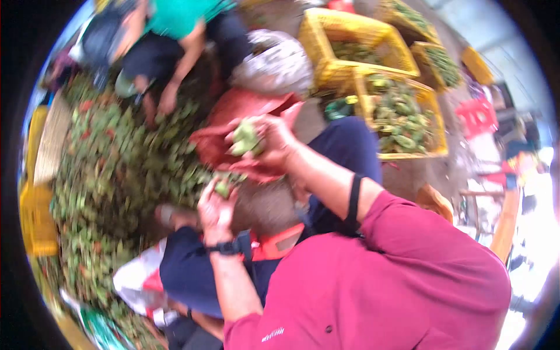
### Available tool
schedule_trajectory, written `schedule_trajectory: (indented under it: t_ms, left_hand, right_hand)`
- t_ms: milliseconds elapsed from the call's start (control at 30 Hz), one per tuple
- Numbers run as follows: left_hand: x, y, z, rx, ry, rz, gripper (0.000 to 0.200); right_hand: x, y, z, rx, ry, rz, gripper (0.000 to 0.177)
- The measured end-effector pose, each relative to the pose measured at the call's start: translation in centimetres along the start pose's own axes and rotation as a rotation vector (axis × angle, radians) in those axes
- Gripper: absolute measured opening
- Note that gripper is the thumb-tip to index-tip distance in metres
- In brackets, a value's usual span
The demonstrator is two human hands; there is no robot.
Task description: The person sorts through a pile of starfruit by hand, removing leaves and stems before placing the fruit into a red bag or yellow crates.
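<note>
My right hand (269, 140) is closed around a small bunch of pale green, husk-like produce (247, 139), its exact kind blurred. Beneath and behind that hand lies a red mesh sack (224, 119) with its mouth partly open. Lower and to the left, my left hand (216, 209), palm up with curled fingers, holds a small round green piece of produce (221, 188). A large heap of green, leafy produce with reddish bits (111, 157) spreads along the left, close to my left hand.
A co-worker in a green top (181, 14) reaches into the heap. Beside them stands a filled whitish sack (274, 61). Yellow crates (443, 125) with green produce stand at upper right. A red-and-white bag (137, 280) lies by my left knee; a pink stool (475, 116) is farther right.
</note>
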State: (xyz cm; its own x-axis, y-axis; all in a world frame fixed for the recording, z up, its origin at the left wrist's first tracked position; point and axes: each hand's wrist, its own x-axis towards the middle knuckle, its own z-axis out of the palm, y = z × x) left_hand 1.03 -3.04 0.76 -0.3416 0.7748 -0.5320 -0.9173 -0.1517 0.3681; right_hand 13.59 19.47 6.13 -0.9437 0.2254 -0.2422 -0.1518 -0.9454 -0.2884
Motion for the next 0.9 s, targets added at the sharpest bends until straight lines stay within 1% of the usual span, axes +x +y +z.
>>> schedule_trajectory:
  t_ms: [33, 67, 100, 133, 167, 200, 233, 267, 333, 400, 433, 500, 533, 600, 667, 700, 733, 767, 800, 833, 867, 900]
  left_hand:
    - [-0.6, -0.3, -0.8, -0.020, -0.029, -0.032, 0.029]
    - [-1.0, -0.7, -2.6, 0.033, 0.019, 0.015, 0.028]
    - [-1.0, -1.0, -4.7, 0.067, 0.052, 0.013, 0.026]
    - [-0.9, -1.6, -5.8, 0.055, 0.151, 0.025, 0.024]
    - [-0.5, -2.1, -6.0, 0.002, 0.139, -0.008, 0.024]
    - [-0.6, -2.4, -6.0, -0.055, 0.147, -0.031, 0.024]
    - [-1.1, -2.4, -4.7, -0.058, 0.121, -0.027, 0.024]
    - [-1.9, -2.2, -3.6, -0.059, 0.123, -0.022, 0.025]
    - [-3.3, -1.3, -4.3, 0.039, 0.072, 0.077, 0.026]
    - [-4.7, -0.5, -4.1, 0.185, 0.292, 0.210, 0.028]
    - [-5.3, 0.0, -5.7, 0.167, 0.348, 0.207, 0.029]
    - [-4.6, 0.9, -9.3, 0.122, 0.431, 0.213, 0.031]
    - [-4.8, 0.4, -9.9, 0.148, 0.476, 0.208, 0.031]
    - [-4.1, 0.5, -11.0, 0.207, 0.575, 0.180, 0.031]
    - [-3.6, 0.3, -9.8, 0.087, 0.611, 0.061, 0.014]
    - [-3.3, 0.3, -9.1, 0.070, 0.606, 0.061, 0.013]
    - [-3.1, 0.3, -8.6, 0.051, 0.597, 0.057, 0.013]
    - [-3.0, 0.6, -8.2, 0.082, 0.517, 0.055, 0.014]
    - [-2.8, 1.0, -7.8, 0.107, 0.434, 0.056, 0.016]
    - [-2.6, 1.8, -7.0, 0.109, 0.360, 0.074, 0.016]
    - [-3.0, 2.6, -5.3, 0.100, 0.374, 0.103, 0.015]
    - [-3.5, 3.4, -3.6, 0.097, 0.378, 0.136, 0.016]
  right_hand:
    - [-0.7, -0.3, 0.0, 0.033, 0.016, 0.030, 0.044]
    - [-2.3, -0.7, 1.4, 0.005, 0.053, -0.029, 0.044]
    - [-4.1, -1.9, 2.7, -0.016, 0.088, -0.097, 0.043]
    - [-6.2, -3.4, 4.1, -0.032, 0.115, -0.140, 0.042]
    - [-8.4, -5.3, 6.0, -0.050, 0.219, -0.238, 0.041]
    - [-9.5, -8.0, 4.6, -0.163, 0.080, -0.313, 0.043]
    - [-10.4, -10.7, 3.9, -0.205, 0.035, -0.388, 0.046]
    - [-11.0, -13.8, 3.3, -0.221, 0.039, -0.453, 0.048]
    - [-11.8, -20.1, 2.3, -0.143, 0.143, -0.548, 0.053]
    - [-12.5, -25.2, 2.6, -0.053, 0.267, -0.614, 0.058]
    - [-12.4, -26.5, 3.1, -0.048, 0.303, -0.623, 0.061]
    - [-11.5, -26.7, 4.8, -0.149, 0.326, -0.609, 0.066]
    - [-11.2, -25.4, 5.5, -0.234, 0.315, -0.572, 0.069]
    - [-8.8, -20.5, 6.1, -0.598, 0.192, -0.525, 0.069]
    - [-7.2, -13.5, 7.7, -0.826, 0.046, -0.335, 0.056]
    - [-5.3, -11.3, 4.5, -0.991, -0.090, -0.265, 0.039]
    - [-5.4, -7.5, 7.5, -1.305, -0.090, -0.213, 0.034]
    - [-4.6, -4.8, 7.6, -1.546, 0.004, -0.073, 0.029]
    - [-3.2, -3.3, 5.7, -1.697, -0.132, -0.048, 0.031]
    - [-1.9, -1.7, 3.5, -1.750, -0.098, 0.055, 0.033]
    - [-1.1, -0.5, 1.9, -1.786, -0.077, 0.038, 0.036]
    - [-0.7, 0.2, 0.8, -1.854, -0.077, 0.015, 0.036]
